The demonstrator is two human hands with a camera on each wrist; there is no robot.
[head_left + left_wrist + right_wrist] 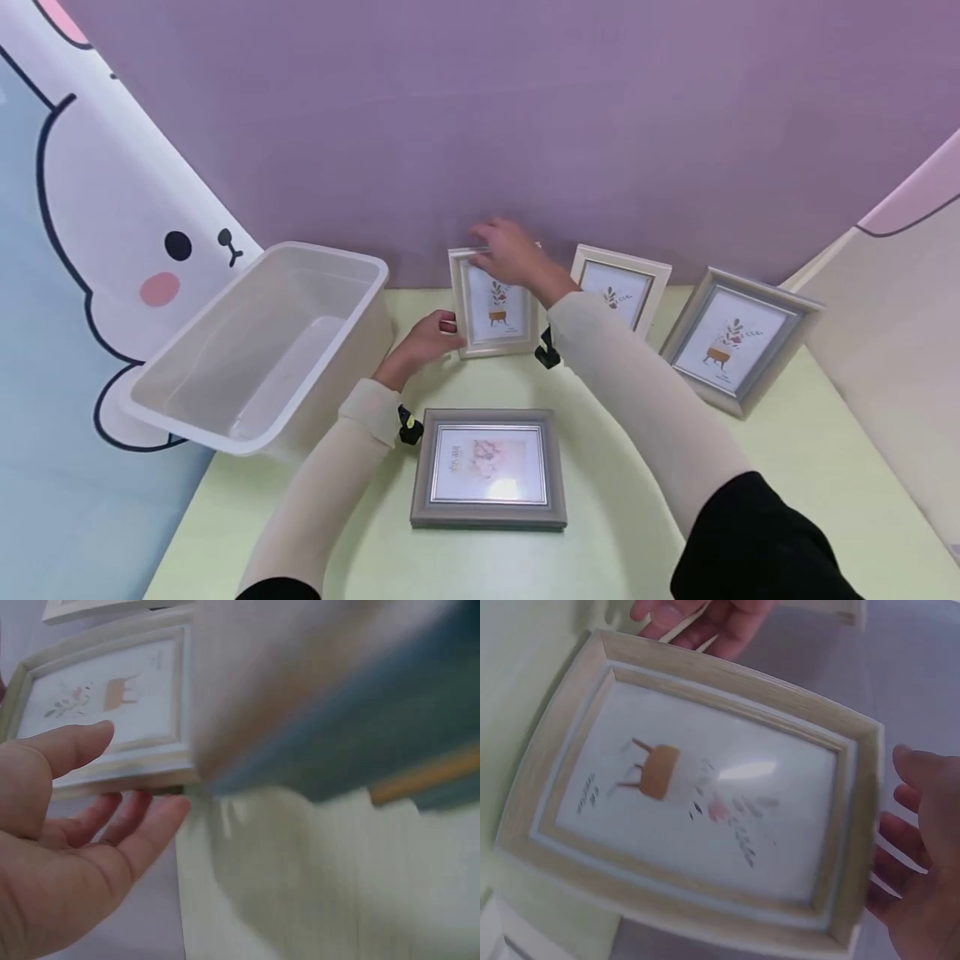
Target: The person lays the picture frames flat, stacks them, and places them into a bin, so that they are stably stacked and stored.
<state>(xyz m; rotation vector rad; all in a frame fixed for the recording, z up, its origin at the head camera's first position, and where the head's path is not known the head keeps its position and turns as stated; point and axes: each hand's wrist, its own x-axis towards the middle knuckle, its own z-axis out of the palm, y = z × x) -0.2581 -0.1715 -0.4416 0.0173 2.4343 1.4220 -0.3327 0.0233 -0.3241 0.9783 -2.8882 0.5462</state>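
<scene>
Cream picture frame [497, 307] upright near table [615, 533] back edge. Left hand [429, 337] at its left side, fingers loose; right hand [513, 254] by its top, fingers spread, released; exact contact unclear. White frame [617, 287] right of it, back edge; grey frame [738, 339] toward right edge; taupe frame [489, 463] flat in front; bin [354, 358] at back left corner.

A pale frame [727, 690] — potted-plant print [694, 796] inside — sits between left hand [739, 631] and right hand [928, 855].
</scene>
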